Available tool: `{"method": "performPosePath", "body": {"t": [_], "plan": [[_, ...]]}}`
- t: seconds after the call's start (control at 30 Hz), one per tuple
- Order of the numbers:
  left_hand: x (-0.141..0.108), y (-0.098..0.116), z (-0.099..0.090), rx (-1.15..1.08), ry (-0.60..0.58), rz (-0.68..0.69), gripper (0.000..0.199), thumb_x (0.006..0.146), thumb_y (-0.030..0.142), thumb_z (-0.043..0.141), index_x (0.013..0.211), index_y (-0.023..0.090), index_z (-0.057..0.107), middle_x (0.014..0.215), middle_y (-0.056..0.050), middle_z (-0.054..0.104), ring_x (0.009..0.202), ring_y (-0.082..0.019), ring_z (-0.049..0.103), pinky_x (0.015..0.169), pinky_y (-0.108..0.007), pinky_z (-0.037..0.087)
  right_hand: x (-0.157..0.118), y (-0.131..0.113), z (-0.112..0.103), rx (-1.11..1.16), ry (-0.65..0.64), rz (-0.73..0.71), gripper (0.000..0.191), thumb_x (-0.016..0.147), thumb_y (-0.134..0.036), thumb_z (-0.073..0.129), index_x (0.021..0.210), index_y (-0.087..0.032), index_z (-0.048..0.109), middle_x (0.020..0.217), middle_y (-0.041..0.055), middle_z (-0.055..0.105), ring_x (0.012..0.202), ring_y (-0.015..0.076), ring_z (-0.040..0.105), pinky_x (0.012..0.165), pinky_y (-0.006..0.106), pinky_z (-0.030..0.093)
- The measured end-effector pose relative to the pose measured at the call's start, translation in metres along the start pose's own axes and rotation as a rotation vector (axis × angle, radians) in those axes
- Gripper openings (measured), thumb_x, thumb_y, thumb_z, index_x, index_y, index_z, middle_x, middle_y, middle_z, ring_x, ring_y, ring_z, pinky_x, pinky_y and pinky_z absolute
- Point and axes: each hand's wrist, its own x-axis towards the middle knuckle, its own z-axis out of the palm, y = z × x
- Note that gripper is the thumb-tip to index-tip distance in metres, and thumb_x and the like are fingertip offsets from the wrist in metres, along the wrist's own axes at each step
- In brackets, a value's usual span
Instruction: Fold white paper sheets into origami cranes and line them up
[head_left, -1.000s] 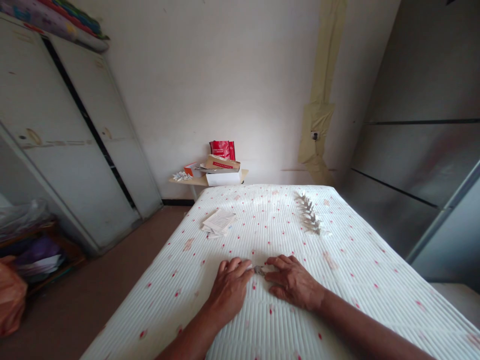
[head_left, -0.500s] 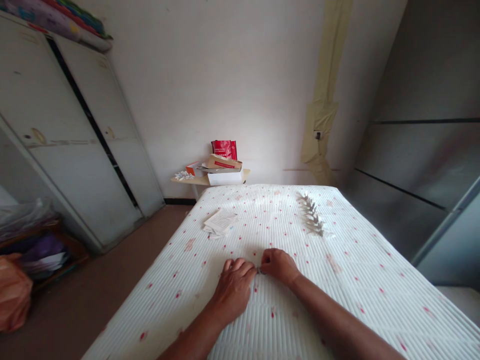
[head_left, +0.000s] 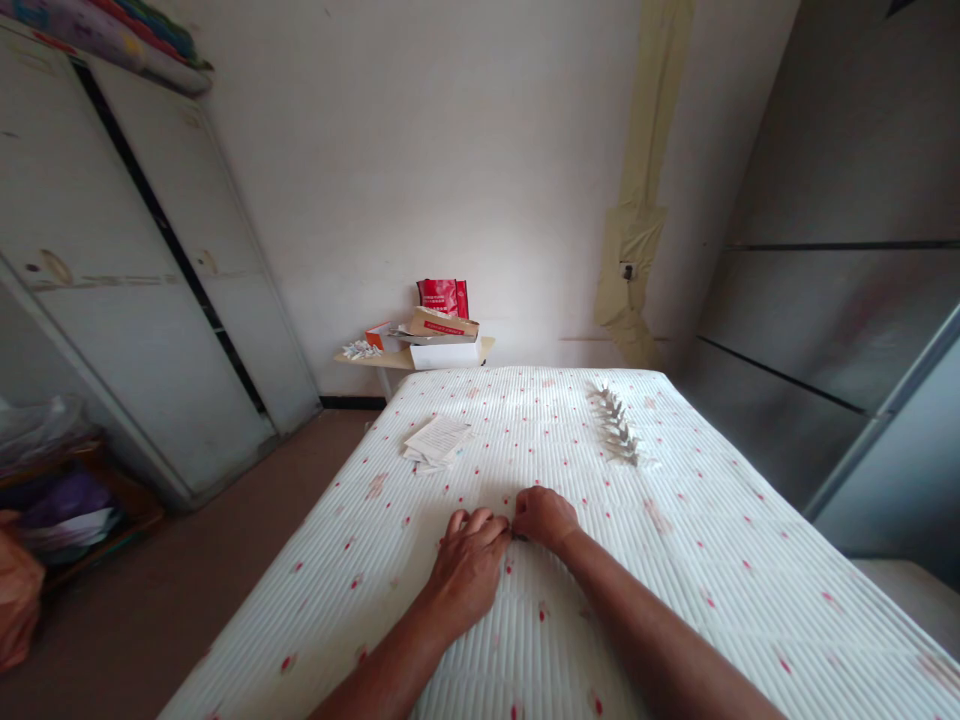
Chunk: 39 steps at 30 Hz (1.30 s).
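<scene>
Hands: the left hand (head_left: pixel 472 560) is palm down with fingers bent; the right hand (head_left: pixel 546 518) is curled narrow, a little farther ahead. Their fingertips nearly meet; whether either one grips cannot be told.
Small piece: a dark, tiny bit (head_left: pixel 513 534) shows between the fingertips, right of the left hand and left of the right, with neither hand clearly nearer.
Long axis: hidden; its direction cannot be told.
Cover: the fingers of both hands screen most of the piece from view.
Quilt: white, ribbed and red-spotted (head_left: pixel 555 630), it lies under piece and hands.
Sheets: a loose pile (head_left: pixel 437 440) ahead and left, nearer the left hand.
Folded papers: a row (head_left: pixel 619 425) ahead and right, nearer the right hand, running away from the person.
Side table: beyond the quilt (head_left: pixel 381 360), bearing a white box (head_left: pixel 446 355) and a red bag (head_left: pixel 442 297).
</scene>
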Motion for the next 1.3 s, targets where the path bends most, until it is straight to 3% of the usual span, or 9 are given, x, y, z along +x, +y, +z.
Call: {"method": "performPosePath", "body": {"t": [0.6, 0.77, 0.97, 1.3], "plan": [[-0.003, 0.007, -0.004, 0.018, -0.008, -0.020, 0.024, 0.084, 0.009, 0.043, 0.098, 0.022, 0.058, 0.104, -0.002, 0.061, 0.097, -0.019, 0.046, 0.085, -0.037, 0.027, -0.007, 0.038, -0.007, 0.122, 0.015, -0.036, 0.011, 0.065, -0.017, 0.056, 0.070, -0.019, 0.066, 0.069, 0.0009, 0.064, 0.065, 0.0129, 0.058, 0.051, 0.019, 0.033], [-0.002, 0.007, -0.001, 0.046, 0.001, -0.016, 0.027, 0.086, 0.009, 0.040, 0.102, 0.021, 0.058, 0.104, -0.004, 0.061, 0.098, -0.019, 0.046, 0.085, -0.038, 0.028, -0.013, 0.025, 0.001, 0.208, 0.060, -0.090, 0.008, 0.065, -0.020, 0.059, 0.070, -0.019, 0.065, 0.075, -0.0002, 0.063, 0.068, 0.0117, 0.057, 0.054, 0.019, 0.033], [-0.003, 0.007, 0.004, 0.074, -0.001, -0.033, 0.030, 0.087, 0.010, 0.039, 0.109, 0.022, 0.056, 0.104, -0.005, 0.061, 0.099, -0.020, 0.046, 0.085, -0.039, 0.028, -0.021, 0.008, 0.009, 0.043, 0.111, -0.055, 0.010, 0.072, -0.019, 0.053, 0.073, -0.021, 0.064, 0.082, 0.0021, 0.062, 0.072, 0.0143, 0.058, 0.057, 0.022, 0.032], [-0.014, 0.005, 0.003, 0.053, 0.001, -0.132, 0.039, 0.085, 0.015, 0.042, 0.119, 0.031, 0.051, 0.124, -0.002, 0.054, 0.109, -0.024, 0.042, 0.090, -0.048, 0.023, -0.022, 0.022, 0.000, 0.045, 0.056, -0.064, 0.012, 0.068, -0.017, 0.054, 0.071, -0.021, 0.065, 0.081, 0.0018, 0.063, 0.071, 0.0139, 0.057, 0.056, 0.022, 0.032]]}}
